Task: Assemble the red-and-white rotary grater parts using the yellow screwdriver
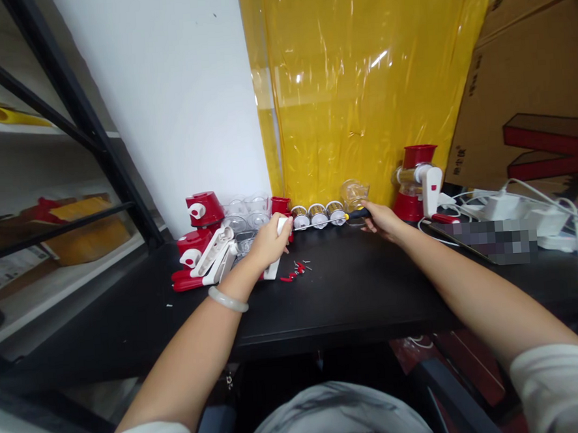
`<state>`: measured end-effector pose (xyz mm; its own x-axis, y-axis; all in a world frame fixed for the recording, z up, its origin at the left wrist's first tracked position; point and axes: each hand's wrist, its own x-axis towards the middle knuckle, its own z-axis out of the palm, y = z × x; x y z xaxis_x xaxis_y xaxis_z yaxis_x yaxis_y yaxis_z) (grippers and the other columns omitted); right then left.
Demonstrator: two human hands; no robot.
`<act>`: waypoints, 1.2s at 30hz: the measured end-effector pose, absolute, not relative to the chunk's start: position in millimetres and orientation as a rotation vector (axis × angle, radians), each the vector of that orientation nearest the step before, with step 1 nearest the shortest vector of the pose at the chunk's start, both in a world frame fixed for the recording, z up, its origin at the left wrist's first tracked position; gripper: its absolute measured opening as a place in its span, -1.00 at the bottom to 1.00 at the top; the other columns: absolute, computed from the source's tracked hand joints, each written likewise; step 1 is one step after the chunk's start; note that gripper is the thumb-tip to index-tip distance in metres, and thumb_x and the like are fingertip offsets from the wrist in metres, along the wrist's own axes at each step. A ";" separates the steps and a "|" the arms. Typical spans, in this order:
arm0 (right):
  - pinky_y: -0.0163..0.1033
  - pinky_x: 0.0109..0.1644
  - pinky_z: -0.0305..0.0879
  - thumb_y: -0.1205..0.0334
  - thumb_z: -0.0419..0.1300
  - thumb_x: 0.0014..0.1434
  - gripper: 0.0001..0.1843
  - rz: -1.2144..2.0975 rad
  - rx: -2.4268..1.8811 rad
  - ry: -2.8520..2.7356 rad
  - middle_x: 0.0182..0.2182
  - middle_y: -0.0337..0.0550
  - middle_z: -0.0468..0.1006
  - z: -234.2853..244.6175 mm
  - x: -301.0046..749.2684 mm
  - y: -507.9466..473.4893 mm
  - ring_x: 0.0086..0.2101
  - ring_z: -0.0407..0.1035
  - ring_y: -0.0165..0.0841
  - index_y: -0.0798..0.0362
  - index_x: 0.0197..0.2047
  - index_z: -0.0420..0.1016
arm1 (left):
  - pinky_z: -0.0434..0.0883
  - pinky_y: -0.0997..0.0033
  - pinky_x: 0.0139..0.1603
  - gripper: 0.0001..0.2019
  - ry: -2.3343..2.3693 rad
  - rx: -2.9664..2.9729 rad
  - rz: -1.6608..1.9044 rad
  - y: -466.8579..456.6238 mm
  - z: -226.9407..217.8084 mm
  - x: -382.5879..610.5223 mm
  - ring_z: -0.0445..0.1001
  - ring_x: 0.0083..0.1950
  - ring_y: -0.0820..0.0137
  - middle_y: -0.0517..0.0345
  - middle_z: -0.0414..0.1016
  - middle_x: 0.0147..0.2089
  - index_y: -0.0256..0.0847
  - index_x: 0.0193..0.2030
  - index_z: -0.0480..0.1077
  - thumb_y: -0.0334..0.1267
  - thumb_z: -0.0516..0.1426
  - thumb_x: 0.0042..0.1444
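My left hand [269,240] is closed around a white plastic crank handle [282,224], mostly covered by the fingers. A screwdriver [358,214] with a black and yellow grip is held in my right hand [380,221]. Its long thin shaft runs left, the tip end at the white part. Below my left hand, small red pieces and screws [299,268] lie loose on the black table [352,291]. More white crank handles with red grips [213,257] are heaped left of that hand. Three metal grater drums [318,216] stand in a row behind the screwdriver.
Red housings [205,210] and clear plastic cups [247,209] stand at the back left. An assembled red and white rotary grater [417,186] is at the back right. Beside it lie a dark flat device [486,240] and white cables [576,225]. A metal-framed shelf [104,156] borders the left.
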<state>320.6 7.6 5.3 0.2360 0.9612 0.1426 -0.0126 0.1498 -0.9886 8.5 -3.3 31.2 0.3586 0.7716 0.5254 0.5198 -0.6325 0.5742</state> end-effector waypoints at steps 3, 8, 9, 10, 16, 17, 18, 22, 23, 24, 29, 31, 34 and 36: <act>-0.33 -0.50 0.38 -0.03 0.09 0.28 -0.63 0.956 -1.185 -1.064 -0.86 -0.42 0.16 7.0 318.9 4.8 -0.83 -0.02 -0.54 0.02 -0.45 0.23 | 0.36 0.36 -0.47 -0.61 1.151 2.313 1.163 -2.6 30.6 8.2 0.44 -0.60 0.35 0.27 0.39 -0.55 -0.13 -0.14 0.28 0.13 -0.12 0.28; -0.33 -0.50 0.39 -0.01 0.10 0.29 -0.64 0.971 -1.207 -1.048 -0.86 -0.43 0.13 9.3 317.0 2.2 -0.82 -0.05 -0.55 0.02 -0.46 0.23 | 0.35 0.37 -0.48 -0.62 1.150 2.308 1.171 -2.4 30.6 7.6 0.45 -0.60 0.35 0.27 0.40 -0.54 -0.14 -0.14 0.28 0.13 -0.11 0.28; -0.33 -0.50 0.40 -0.01 0.10 0.29 -0.64 0.976 -1.210 -1.044 -0.86 -0.44 0.13 9.6 316.6 1.7 -0.83 -0.05 -0.55 0.02 -0.46 0.23 | 0.35 0.37 -0.49 -0.62 1.150 2.310 1.174 -2.5 30.7 7.5 0.45 -0.60 0.35 0.27 0.40 -0.53 -0.14 -0.14 0.28 0.12 -0.11 0.28; -0.33 -0.49 0.40 -0.01 0.09 0.29 -0.64 0.982 -1.212 -1.040 -0.86 -0.44 0.13 10.0 316.2 1.3 -0.82 -0.05 -0.56 0.02 -0.46 0.22 | 0.34 0.37 -0.48 -0.62 1.150 2.316 1.176 -2.7 30.9 7.4 0.45 -0.60 0.35 0.27 0.40 -0.53 -0.14 -0.14 0.27 0.12 -0.11 0.28; -0.35 -0.52 0.38 -0.03 0.09 0.29 -0.63 0.985 -1.228 -1.034 -0.86 -0.45 0.11 10.9 314.5 0.4 -0.82 -0.06 -0.56 0.01 -0.45 0.21 | 0.36 0.36 -0.45 -0.62 1.178 2.329 1.170 -3.9 31.4 7.5 0.45 -0.59 0.35 0.26 0.42 -0.52 -0.14 -0.14 0.27 0.12 -0.12 0.28; -0.35 -0.53 0.38 -0.03 0.09 0.29 -0.63 0.984 -1.228 -1.036 -0.86 -0.45 0.11 10.9 314.6 0.6 -0.82 -0.06 -0.56 0.01 -0.45 0.21 | 0.36 0.36 -0.46 -0.61 1.183 2.326 1.172 -3.9 31.5 7.6 0.45 -0.59 0.35 0.26 0.42 -0.52 -0.14 -0.14 0.27 0.13 -0.12 0.28; -0.34 -0.52 0.38 -0.03 0.09 0.29 -0.63 0.985 -1.228 -1.038 -0.86 -0.45 0.11 10.9 314.7 0.8 -0.82 -0.06 -0.56 0.01 -0.46 0.20 | 0.36 0.36 -0.46 -0.61 1.186 2.327 1.173 -3.9 31.6 7.6 0.45 -0.59 0.35 0.26 0.42 -0.52 -0.14 -0.14 0.27 0.13 -0.12 0.28; -0.33 -0.50 0.41 -0.01 0.08 0.30 -0.64 0.991 -1.229 -1.032 -0.86 -0.45 0.10 10.5 315.2 1.3 -0.81 -0.05 -0.55 0.01 -0.46 0.21 | 0.36 0.35 -0.44 -0.62 1.184 2.350 1.170 -3.8 31.7 7.4 0.46 -0.58 0.35 0.26 0.42 -0.52 -0.13 -0.15 0.27 0.12 -0.12 0.28; -0.33 -0.50 0.41 0.00 0.08 0.30 -0.64 0.992 -1.230 -1.029 -0.86 -0.45 0.09 10.3 315.2 1.4 -0.81 -0.04 -0.55 0.01 -0.45 0.21 | 0.37 0.35 -0.43 -0.62 1.182 2.354 1.168 -3.9 31.8 7.3 0.46 -0.58 0.35 0.26 0.41 -0.52 -0.13 -0.15 0.27 0.12 -0.13 0.29; -0.33 -0.50 0.41 0.00 0.08 0.30 -0.65 0.994 -1.231 -1.029 -0.86 -0.45 0.09 10.0 315.3 1.6 -0.81 -0.04 -0.55 0.01 -0.45 0.21 | 0.37 0.35 -0.43 -0.62 1.178 2.356 1.168 -4.0 31.8 7.3 0.46 -0.58 0.35 0.26 0.41 -0.52 -0.13 -0.15 0.27 0.11 -0.13 0.29; -0.32 -0.52 0.40 -0.04 0.10 0.27 -0.62 0.932 -1.268 -1.076 -0.85 -0.44 0.13 6.3 317.5 5.5 -0.81 -0.05 -0.56 0.01 -0.47 0.22 | 0.35 0.35 -0.45 -0.63 1.167 2.356 1.171 -4.0 32.1 7.3 0.46 -0.59 0.34 0.27 0.41 -0.54 -0.14 -0.13 0.29 0.10 -0.11 0.29; -0.30 -0.52 0.42 -0.05 0.10 0.27 -0.62 0.893 -1.297 -1.108 -0.85 -0.43 0.14 4.1 319.4 8.2 -0.81 -0.05 -0.56 0.01 -0.48 0.23 | 0.35 0.34 -0.45 -0.63 1.173 2.361 1.162 -3.7 32.3 7.4 0.46 -0.59 0.34 0.26 0.42 -0.53 -0.14 -0.13 0.29 0.10 -0.11 0.29; -0.29 -0.51 0.43 -0.04 0.07 0.29 -0.62 0.860 -1.335 -1.148 -0.86 -0.42 0.14 1.3 322.2 11.7 -0.82 -0.03 -0.54 0.02 -0.46 0.25 | 0.36 0.33 -0.41 -0.63 1.194 2.364 1.146 -3.3 32.5 7.4 0.46 -0.58 0.33 0.26 0.42 -0.54 -0.14 -0.12 0.30 0.10 -0.12 0.29; -0.28 -0.52 0.42 -0.04 0.05 0.29 -0.62 0.840 -1.360 -1.171 -0.86 -0.41 0.15 0.2 323.6 13.1 -0.82 -0.02 -0.53 0.02 -0.45 0.25 | 0.36 0.33 -0.40 -0.63 1.201 2.361 1.143 -3.1 32.3 7.4 0.46 -0.58 0.33 0.26 0.42 -0.54 -0.14 -0.11 0.30 0.10 -0.11 0.29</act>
